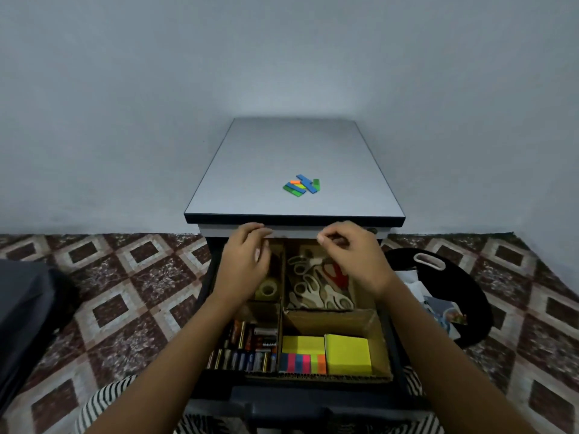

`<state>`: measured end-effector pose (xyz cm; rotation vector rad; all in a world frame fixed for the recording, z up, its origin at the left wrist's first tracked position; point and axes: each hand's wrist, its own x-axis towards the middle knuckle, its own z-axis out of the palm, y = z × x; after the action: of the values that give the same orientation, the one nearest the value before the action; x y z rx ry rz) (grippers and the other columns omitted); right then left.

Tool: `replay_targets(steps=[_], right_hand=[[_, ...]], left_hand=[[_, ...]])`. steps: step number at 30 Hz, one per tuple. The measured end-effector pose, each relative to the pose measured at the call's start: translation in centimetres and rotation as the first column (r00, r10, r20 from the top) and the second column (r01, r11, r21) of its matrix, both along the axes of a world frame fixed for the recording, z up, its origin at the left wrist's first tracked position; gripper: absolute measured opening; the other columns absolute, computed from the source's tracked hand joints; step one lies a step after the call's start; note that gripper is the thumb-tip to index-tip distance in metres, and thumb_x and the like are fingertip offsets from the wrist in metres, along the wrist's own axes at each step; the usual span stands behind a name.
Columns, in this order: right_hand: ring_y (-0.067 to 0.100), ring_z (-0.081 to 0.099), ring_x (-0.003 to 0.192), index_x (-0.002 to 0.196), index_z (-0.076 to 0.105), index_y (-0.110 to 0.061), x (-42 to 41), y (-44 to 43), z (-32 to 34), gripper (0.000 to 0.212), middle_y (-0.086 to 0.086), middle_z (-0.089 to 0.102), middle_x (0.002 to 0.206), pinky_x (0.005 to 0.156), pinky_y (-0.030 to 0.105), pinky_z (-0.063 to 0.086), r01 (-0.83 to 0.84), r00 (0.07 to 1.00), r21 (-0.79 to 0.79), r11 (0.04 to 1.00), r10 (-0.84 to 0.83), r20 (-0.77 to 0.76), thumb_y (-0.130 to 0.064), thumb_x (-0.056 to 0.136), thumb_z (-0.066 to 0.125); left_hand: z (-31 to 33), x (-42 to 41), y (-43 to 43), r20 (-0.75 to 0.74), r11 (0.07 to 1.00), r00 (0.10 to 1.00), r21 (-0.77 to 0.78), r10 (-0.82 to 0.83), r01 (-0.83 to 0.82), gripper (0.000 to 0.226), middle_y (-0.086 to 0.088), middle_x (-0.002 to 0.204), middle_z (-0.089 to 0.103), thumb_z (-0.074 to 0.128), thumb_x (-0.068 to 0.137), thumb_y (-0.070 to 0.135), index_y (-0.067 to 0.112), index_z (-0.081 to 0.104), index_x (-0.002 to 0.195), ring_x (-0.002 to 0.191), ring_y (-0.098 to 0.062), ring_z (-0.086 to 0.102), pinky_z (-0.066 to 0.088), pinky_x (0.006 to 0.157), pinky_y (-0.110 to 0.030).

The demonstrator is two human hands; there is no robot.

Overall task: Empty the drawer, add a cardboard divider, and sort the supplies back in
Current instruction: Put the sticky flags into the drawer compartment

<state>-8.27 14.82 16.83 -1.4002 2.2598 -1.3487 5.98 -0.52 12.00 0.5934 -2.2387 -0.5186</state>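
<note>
The left arm (pixel 178 355) comes in from 7 o'clock, the right arm (pixel 435 355) from 5 o'clock. The left hand (pixel 247 264) is loose; the right hand (pixel 352 258) has curled fingers.

Matt cardboard divider (pixel 329 319), smooth laminate top (pixel 291 158)

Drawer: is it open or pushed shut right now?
Open. The drawer is pulled out from under the tabletop, and its cardboard divider, batteries, sticky notes and scissors show from above.

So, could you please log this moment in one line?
drawer open; divider in; batteries, tape, scissors, sticky notes sorted; flags on cabinet top; left hand, right hand above drawer
</note>
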Motion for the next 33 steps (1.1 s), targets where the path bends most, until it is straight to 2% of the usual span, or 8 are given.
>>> replay_targets(steps=[3, 7, 10, 13, 18, 27, 31, 33], right_hand=[[0.001, 0.053, 0.084, 0.098, 0.067, -0.015, -1.7, -1.8, 1.2, 0.013, -0.002, 0.060, 0.098, 0.073, 0.004, 0.040, 0.062, 0.990, -0.001, 0.998, -0.062, -0.129, -0.022, 0.091, 0.058], [0.012, 0.057, 0.094, 0.106, 0.067, -0.012, -3.5, -4.3, 2.1, 0.019, 0.005, 0.060, 0.107, 0.085, 0.023, 0.047, 0.124, 0.972, 0.025, 0.992, -0.116, -0.206, -0.019, 0.092, 0.057], [0.015, 0.059, 0.096, 0.110, 0.067, -0.009, -4.5, -5.9, 2.6, 0.022, 0.008, 0.061, 0.109, 0.082, 0.019, 0.043, 0.133, 0.971, 0.057, 0.990, -0.119, -0.206, -0.017, 0.093, 0.055], [0.021, 0.058, 0.097, 0.110, 0.067, -0.007, -5.2, -7.6, 2.7, 0.023, 0.012, 0.061, 0.109, 0.084, 0.024, 0.043, 0.129, 0.969, 0.099, 0.987, -0.105, -0.222, -0.015, 0.093, 0.053], [0.024, 0.057, 0.102, 0.113, 0.066, -0.006, -5.9, -10.3, 2.4, 0.026, 0.015, 0.060, 0.113, 0.085, 0.026, 0.042, 0.157, 0.962, 0.169, 0.973, -0.112, -0.248, -0.012, 0.094, 0.049], [0.027, 0.058, 0.096, 0.115, 0.064, -0.009, -6.0, -12.8, 1.5, 0.028, 0.013, 0.057, 0.114, 0.077, 0.031, 0.044, 0.273, 0.917, 0.290, 0.917, -0.158, -0.366, -0.018, 0.095, 0.046], [0.028, 0.058, 0.094, 0.115, 0.063, -0.008, -5.6, -13.1, 1.2, 0.027, 0.013, 0.054, 0.113, 0.076, 0.031, 0.044, 0.310, 0.906, 0.294, 0.904, -0.186, -0.381, -0.017, 0.095, 0.045], [0.027, 0.058, 0.093, 0.114, 0.062, -0.007, -5.5, -13.1, 1.2, 0.026, 0.014, 0.054, 0.111, 0.075, 0.031, 0.044, 0.315, 0.900, 0.286, 0.905, -0.189, -0.393, -0.017, 0.096, 0.046]], left_hand=[[1.3, -2.5, 0.1, 0.000, 0.997, 1.000, -0.073, -0.021, 0.021, 0.027, -0.009, 0.117, 0.058, 0.060, 0.087, 0.007, 0.007, 0.064, 0.114, 0.111, -0.019, 0.052, 0.042, 0.095, -0.027], [2.5, -5.6, -0.3, 0.048, 0.979, 0.999, -0.205, 0.007, 0.003, 0.024, -0.011, 0.110, 0.064, 0.059, 0.086, 0.010, 0.005, 0.067, 0.108, 0.102, -0.023, 0.060, 0.048, 0.085, -0.033], [3.5, -7.4, -1.1, 0.166, 0.980, 0.982, -0.193, 0.089, -0.057, 0.033, -0.011, 0.120, 0.060, 0.046, 0.092, 0.022, 0.005, 0.062, 0.116, 0.111, -0.027, 0.056, 0.048, 0.086, -0.040], [4.2, -9.0, -2.0, 0.316, 0.983, 0.938, -0.160, 0.140, -0.093, 0.038, -0.006, 0.136, 0.049, 0.041, 0.096, 0.024, 0.010, 0.051, 0.130, 0.123, -0.023, 0.045, 0.040, 0.093, -0.037], [4.0, -10.3, -3.2, 0.453, 0.975, 0.879, -0.214, 0.153, -0.060, 0.038, -0.003, 0.140, 0.046, 0.037, 0.097, 0.030, 0.014, 0.051, 0.129, 0.125, -0.022, 0.042, 0.035, 0.094, -0.039], [3.4, -9.6, -3.9, 0.404, 0.972, 0.912, -0.232, 0.066, 0.032, 0.034, -0.002, 0.133, 0.051, 0.035, 0.099, 0.031, 0.016, 0.055, 0.123, 0.121, -0.021, 0.045, 0.034, 0.092, -0.036], [3.1, -8.7, -4.4, 0.364, 0.962, 0.931, -0.257, 0.007, 0.093, 0.032, -0.008, 0.123, 0.056, 0.040, 0.098, 0.032, 0.012, 0.058, 0.115, 0.111, -0.024, 0.052, 0.038, 0.088, -0.036], [3.1, -8.3, -4.5, 0.341, 0.957, 0.940, -0.261, -0.027, 0.123, 0.041, -0.010, 0.115, 0.058, 0.034, 0.094, 0.038, 0.010, 0.060, 0.110, 0.102, -0.027, 0.055, 0.042, 0.084, -0.038]])
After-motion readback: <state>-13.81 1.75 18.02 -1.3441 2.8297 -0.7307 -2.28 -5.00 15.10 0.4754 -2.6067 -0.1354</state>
